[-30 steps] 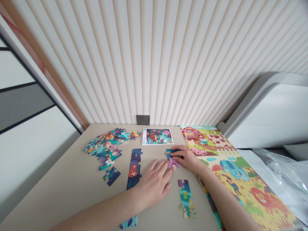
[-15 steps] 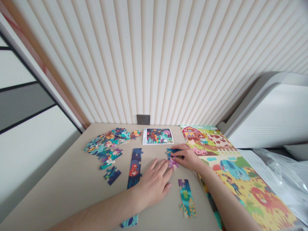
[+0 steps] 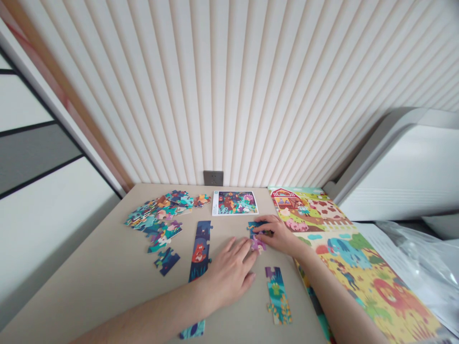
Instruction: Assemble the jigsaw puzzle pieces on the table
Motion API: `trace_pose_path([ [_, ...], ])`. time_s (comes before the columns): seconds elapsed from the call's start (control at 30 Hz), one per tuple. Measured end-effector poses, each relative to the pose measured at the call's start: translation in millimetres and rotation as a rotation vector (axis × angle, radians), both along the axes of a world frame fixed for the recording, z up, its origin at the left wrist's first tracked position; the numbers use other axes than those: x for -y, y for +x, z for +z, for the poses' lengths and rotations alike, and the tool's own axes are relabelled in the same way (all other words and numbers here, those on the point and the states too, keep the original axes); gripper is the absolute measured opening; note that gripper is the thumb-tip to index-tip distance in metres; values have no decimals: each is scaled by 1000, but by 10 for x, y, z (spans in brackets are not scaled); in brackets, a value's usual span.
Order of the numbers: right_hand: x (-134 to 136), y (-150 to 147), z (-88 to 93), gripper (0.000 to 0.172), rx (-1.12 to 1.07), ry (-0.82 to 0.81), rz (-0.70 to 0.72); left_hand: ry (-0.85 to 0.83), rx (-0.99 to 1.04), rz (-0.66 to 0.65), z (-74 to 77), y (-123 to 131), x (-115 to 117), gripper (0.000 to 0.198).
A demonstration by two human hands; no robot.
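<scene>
Bench (image 3: 107,267) runs up to the wall (image 3: 222,95). I log the puzzle heap (image 3: 161,210) back left, picture card (image 3: 235,203) right of it, before the socket (image 3: 213,178). Long strip (image 3: 201,248) front of card, partly beneath the left forearm (image 3: 161,310). Left hand (image 3: 231,270) between it and the short strip (image 3: 278,291). Right hand (image 3: 275,234) over joined pieces (image 3: 258,244); picture boards (image 3: 353,267) farther right.

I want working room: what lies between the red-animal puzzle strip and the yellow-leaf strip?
The head view shows the left hand there, with some bare table.
</scene>
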State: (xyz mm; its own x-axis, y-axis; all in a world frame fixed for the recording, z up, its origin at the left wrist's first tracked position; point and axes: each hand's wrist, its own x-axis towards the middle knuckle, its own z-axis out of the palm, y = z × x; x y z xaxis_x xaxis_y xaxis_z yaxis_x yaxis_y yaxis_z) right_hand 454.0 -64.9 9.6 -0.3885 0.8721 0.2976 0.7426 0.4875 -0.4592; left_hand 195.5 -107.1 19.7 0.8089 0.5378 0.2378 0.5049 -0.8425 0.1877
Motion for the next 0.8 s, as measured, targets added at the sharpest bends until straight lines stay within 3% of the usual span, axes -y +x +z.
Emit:
trace_pose_path([
  [0.5, -12, -20, -86, 21, 10, -20, -68, -19, 15, -7, 15, 4, 1, 52],
  [0.6, -6, -13, -51, 28, 23, -20, -65, -17, 22, -7, 27, 0, 0, 51],
  [0.8, 93, -34, 85, 27, 138, -63, -52, -13, 8, -4, 44, -8, 5, 51],
])
